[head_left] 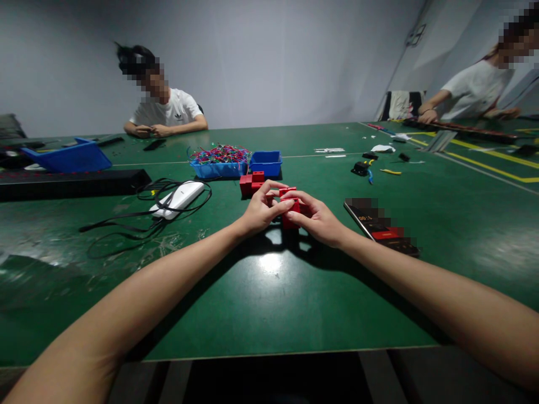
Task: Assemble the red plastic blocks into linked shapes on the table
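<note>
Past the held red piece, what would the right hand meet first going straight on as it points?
Probably the left hand, which holds the same red piece from the opposite side; the right hand points roughly that way. Depth is hard to judge in this single view.

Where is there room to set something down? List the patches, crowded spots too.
Free: the green table between the left hand, the right hand and its near edge; also right of the phone, short of the yellow lines. Crowded: the left, with the black bar, tilted blue bin and white device; and just past the left hand, where red blocks stand.
</note>
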Motion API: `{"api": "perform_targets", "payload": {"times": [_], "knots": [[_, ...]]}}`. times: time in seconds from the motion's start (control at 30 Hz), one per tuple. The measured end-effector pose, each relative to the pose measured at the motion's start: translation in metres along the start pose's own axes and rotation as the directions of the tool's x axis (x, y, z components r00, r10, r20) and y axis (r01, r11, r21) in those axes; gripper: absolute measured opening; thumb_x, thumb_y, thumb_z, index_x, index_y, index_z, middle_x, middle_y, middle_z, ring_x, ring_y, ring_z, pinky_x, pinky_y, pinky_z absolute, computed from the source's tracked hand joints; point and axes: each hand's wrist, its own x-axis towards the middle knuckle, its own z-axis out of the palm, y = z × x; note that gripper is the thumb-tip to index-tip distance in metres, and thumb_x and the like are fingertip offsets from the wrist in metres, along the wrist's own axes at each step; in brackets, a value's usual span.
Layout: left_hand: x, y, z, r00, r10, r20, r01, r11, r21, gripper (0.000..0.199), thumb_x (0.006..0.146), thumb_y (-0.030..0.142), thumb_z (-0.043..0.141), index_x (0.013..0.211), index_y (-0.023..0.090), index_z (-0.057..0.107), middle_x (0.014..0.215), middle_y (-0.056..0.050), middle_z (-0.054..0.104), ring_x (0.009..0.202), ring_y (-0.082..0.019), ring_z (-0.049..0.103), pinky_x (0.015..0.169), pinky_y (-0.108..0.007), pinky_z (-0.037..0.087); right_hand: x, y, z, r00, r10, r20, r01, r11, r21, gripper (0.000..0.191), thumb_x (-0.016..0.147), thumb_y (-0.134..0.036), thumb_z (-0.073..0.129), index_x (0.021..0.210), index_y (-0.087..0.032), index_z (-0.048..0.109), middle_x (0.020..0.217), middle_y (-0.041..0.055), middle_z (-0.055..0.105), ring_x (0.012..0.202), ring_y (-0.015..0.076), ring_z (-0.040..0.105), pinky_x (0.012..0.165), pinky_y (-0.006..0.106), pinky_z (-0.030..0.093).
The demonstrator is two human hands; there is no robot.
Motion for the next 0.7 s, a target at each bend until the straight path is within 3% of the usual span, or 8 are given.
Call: {"api": "perform_targets", "payload": {"times": [0.13,0.2,0.3,0.4,0.6,0.7], "knots": [[-0.002,-0.002,0.001,1.0,0.0,-0.004,0.0,1.0,0.019,0.049,0.072,0.043,0.077,0.105,0.018,0.053,0.087,-0.001,0.067,0.07,-0.011,0.064,0.066,-0.023,0.05,0.001,0.0,-0.002,1.0,-0.013,0.007,0.013,0.999,-0.04,0.033,0.084,-0.034,0.064,0.115,-0.024,0.056,0.122,0.0054,0.062,0.104,0.0209,0.065,0.092,0.04,0.053],[-0.003,-0.005,0.002,1.0,0.013,-0.018,-0.012,0.999,0.046,0.05,0.073,0.045,0.075,0.109,0.018,0.052,0.089,-0.002,0.066,0.067,-0.01,0.063,0.065,-0.023,0.05,0.0,0.001,-0.003,1.0,-0.024,-0.006,0.024,0.993,-0.112,0.035,0.083,-0.035,0.065,0.115,-0.025,0.056,0.128,0.0064,0.059,0.116,0.0249,0.061,0.094,0.043,0.052],[-0.004,-0.009,0.002,0.998,0.043,-0.041,-0.038,0.992,0.122,0.051,0.077,0.048,0.071,0.113,0.018,0.05,0.094,-0.003,0.065,0.069,-0.01,0.061,0.066,-0.024,0.05,-0.003,0.004,-0.003,0.995,-0.091,-0.029,0.079,0.954,-0.29,0.054,0.075,-0.037,0.074,0.123,-0.026,0.052,0.139,0.0078,0.053,0.145,0.0308,0.03,0.107,0.05,0.042],[-0.004,-0.009,0.001,0.995,0.094,-0.042,-0.079,0.959,0.271,0.05,0.08,0.049,0.067,0.115,0.018,0.05,0.105,-0.006,0.064,0.082,-0.014,0.062,0.07,-0.025,0.05,-0.006,0.008,-0.003,0.987,-0.158,0.007,0.146,0.896,-0.419,0.073,0.069,-0.033,0.079,0.133,-0.026,0.043,0.145,0.0099,0.048,0.151,0.0304,0.011,0.115,0.056,0.029],[-0.006,-0.004,0.003,0.991,0.125,0.057,-0.137,0.894,0.426,0.061,0.079,0.048,0.067,0.128,0.018,0.044,0.122,-0.011,0.061,0.107,-0.022,0.06,0.09,-0.034,0.049,-0.006,0.014,-0.003,0.976,-0.218,-0.013,0.172,0.804,-0.57,0.083,0.069,-0.025,0.074,0.141,-0.023,0.032,0.154,0.0186,0.033,0.151,0.0315,0.01,0.114,0.058,0.029],[-0.007,-0.004,0.005,0.989,0.089,0.116,-0.134,0.873,0.469,0.074,0.078,0.048,0.068,0.137,0.016,0.039,0.134,-0.015,0.056,0.119,-0.027,0.056,0.101,-0.04,0.045,-0.005,0.016,-0.004,0.97,-0.238,-0.054,0.155,0.771,-0.618,0.081,0.068,-0.027,0.074,0.138,-0.022,0.034,0.153,0.0207,0.033,0.148,0.0342,0.021,0.112,0.057,0.033]]}}
